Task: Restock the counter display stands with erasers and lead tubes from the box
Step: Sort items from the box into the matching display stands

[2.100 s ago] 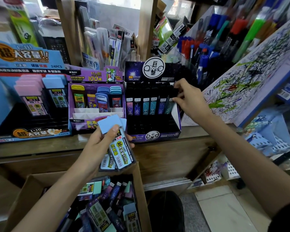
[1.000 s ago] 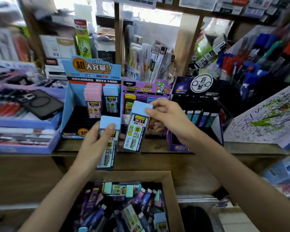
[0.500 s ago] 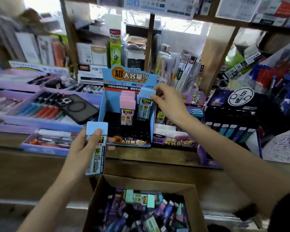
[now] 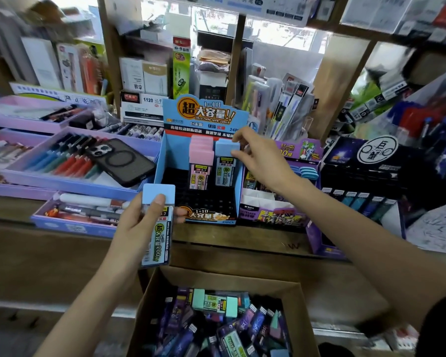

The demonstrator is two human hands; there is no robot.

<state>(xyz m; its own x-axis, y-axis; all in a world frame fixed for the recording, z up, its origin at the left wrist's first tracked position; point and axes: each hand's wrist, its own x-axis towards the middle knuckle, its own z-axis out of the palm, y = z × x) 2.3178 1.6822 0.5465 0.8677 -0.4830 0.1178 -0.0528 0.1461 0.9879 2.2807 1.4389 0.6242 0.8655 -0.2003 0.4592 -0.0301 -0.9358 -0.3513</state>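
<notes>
A blue display stand (image 4: 173, 161) stands on the wooden counter, holding pink-capped lead tubes (image 4: 200, 161) and a blue-capped lead tube (image 4: 224, 163) in its back rows. My right hand (image 4: 258, 155) pinches the blue cap of that tube as it sits in the stand's right column. My left hand (image 4: 139, 222) grips another blue-capped lead tube (image 4: 157, 228) upright in front of the stand's lower left corner. Below, an open cardboard box (image 4: 216, 282) holds several lead tubes and erasers (image 4: 214, 302).
A purple display stand (image 4: 276, 210) and a black one (image 4: 366, 176) stand to the right. Purple pen trays (image 4: 70, 184) with a black phone (image 4: 121, 161) lie to the left. Shelves of stationery rise behind the counter.
My right hand has lowered its blue-capped tube into the blue stand's right column. My left hand has held its tube in front of the stand. The view moved closer.
</notes>
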